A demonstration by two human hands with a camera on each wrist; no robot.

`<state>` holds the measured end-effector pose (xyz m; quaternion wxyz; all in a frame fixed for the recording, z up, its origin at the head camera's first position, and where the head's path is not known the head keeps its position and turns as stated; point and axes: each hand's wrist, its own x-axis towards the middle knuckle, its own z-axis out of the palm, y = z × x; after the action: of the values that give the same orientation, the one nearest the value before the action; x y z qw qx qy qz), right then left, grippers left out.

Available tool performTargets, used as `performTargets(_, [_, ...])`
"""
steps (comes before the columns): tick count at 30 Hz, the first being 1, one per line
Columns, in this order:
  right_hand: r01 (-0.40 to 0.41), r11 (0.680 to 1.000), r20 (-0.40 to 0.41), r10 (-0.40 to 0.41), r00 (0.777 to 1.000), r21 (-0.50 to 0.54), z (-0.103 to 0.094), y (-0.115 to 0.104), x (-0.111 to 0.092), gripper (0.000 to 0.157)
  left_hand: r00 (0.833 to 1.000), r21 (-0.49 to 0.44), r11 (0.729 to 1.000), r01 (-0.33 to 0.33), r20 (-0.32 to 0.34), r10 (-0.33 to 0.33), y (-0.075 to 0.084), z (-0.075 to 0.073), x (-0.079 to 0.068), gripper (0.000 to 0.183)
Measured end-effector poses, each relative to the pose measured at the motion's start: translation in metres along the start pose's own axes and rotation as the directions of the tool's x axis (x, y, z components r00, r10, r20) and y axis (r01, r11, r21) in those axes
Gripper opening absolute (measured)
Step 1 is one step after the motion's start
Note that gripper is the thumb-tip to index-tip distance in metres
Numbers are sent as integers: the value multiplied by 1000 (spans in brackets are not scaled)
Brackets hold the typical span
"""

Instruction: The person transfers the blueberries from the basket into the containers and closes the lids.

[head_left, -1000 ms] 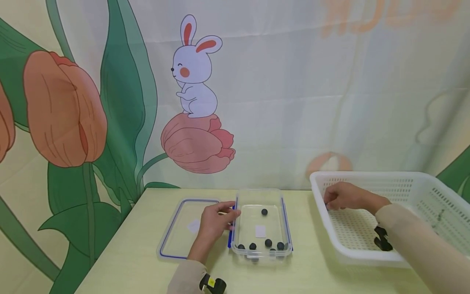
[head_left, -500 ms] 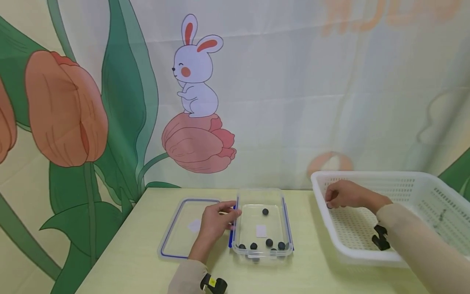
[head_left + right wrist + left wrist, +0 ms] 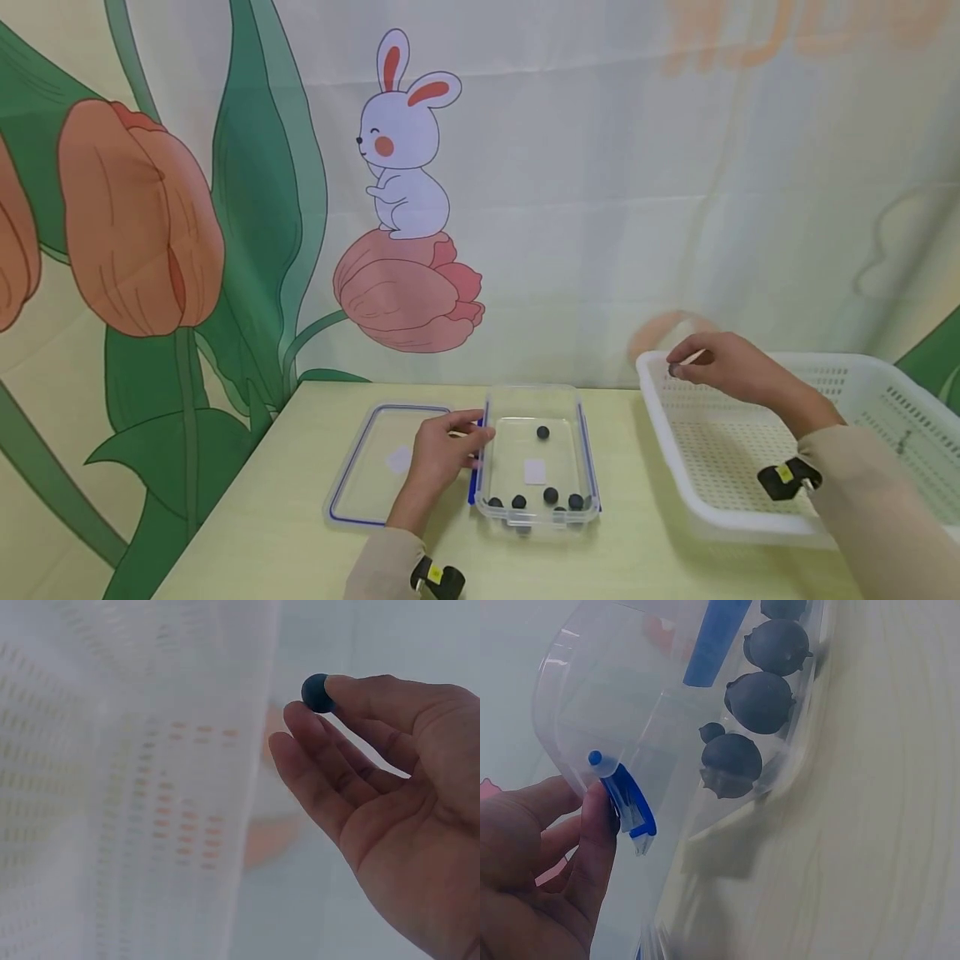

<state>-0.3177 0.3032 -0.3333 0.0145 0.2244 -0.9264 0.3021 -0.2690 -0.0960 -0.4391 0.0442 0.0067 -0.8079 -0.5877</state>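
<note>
My right hand [image 3: 731, 367] pinches a small dark ball [image 3: 316, 693] between thumb and fingertips, raised at the left rim of the white perforated basket [image 3: 750, 525]. A clear plastic food container [image 3: 536, 400] with blue side latches stands open in the middle of the table. Several dark balls [image 3: 551, 496] lie inside it, mostly along its near end, and one ball [image 3: 543, 432] sits apart towards the far end. At its left wall, my left hand [image 3: 441, 450] grips the edge beside a blue latch [image 3: 630, 799].
The container's clear lid [image 3: 360, 475] with a blue seal lies flat to the left, partly behind my left forearm. The basket takes up the table's right side. A printed curtain [image 3: 555, 208] hangs behind the table.
My right hand has risen from low inside the basket to its rim height, bringing the dark ball up with it. The left hand stays at the container.
</note>
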Motion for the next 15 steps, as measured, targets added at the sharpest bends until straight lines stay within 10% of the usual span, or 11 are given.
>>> performTargets(15, [179, 982, -151, -168, 974, 62, 5, -81, -18, 16, 1000, -2, 1000, 7, 2, -7, -3, 1, 2, 39])
